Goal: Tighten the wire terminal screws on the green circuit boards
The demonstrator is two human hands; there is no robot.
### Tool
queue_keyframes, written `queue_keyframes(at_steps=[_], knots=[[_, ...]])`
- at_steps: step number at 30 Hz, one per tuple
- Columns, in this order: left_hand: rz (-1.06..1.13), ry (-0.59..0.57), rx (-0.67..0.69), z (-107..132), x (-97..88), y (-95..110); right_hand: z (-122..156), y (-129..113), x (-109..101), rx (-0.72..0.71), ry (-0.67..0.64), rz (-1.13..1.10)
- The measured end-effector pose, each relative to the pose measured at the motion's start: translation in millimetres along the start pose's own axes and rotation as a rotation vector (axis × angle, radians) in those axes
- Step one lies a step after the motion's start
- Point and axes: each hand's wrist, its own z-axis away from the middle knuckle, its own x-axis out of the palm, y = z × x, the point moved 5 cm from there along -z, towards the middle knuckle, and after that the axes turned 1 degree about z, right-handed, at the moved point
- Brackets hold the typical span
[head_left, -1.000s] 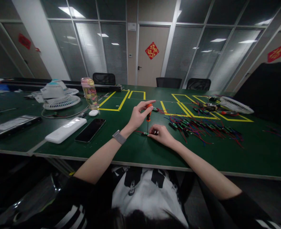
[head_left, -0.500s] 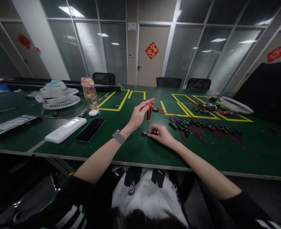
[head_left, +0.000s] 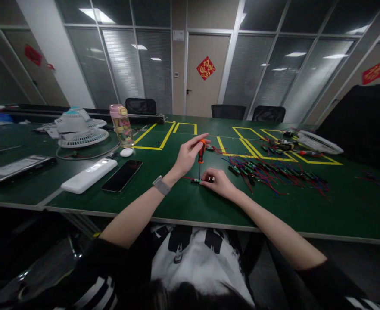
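My left hand (head_left: 186, 156) pinches the orange and black handle of a small screwdriver (head_left: 201, 156), held upright with its tip down on a small green circuit board (head_left: 195, 181) on the green table (head_left: 183, 202). My right hand (head_left: 218, 181) rests on the table with its fingers pressed on the right end of that board. A grey watch band circles my left wrist. Thin red wires trail from the board to the left.
A pile of small boards with red and blue wires (head_left: 274, 174) lies to the right. A black phone (head_left: 122, 175), a white power bank (head_left: 88, 175), a white mouse (head_left: 126, 152), a pink-capped bottle (head_left: 122, 125) and fan parts (head_left: 78, 129) sit at left.
My left fingers have shifted slightly round the screwdriver handle, which stands a little more upright. The right hand and the board have not moved.
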Motion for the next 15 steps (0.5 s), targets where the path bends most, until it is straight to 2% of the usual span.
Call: queue_keyframes(at_steps=[5,12,15], knots=[[-0.128,0.090,0.059,1.5,-4.2,2.3,-0.2,0.0,0.4,0.014,0.001,-0.006],[-0.007,-0.007,0.016,-0.2,-0.1,1.0,-0.2,0.0,-0.3,0.035,-0.007,-0.004],[-0.029,0.032,0.026,0.7,-1.1,1.2,-0.1,-0.7,-0.8,0.039,-0.006,0.000]])
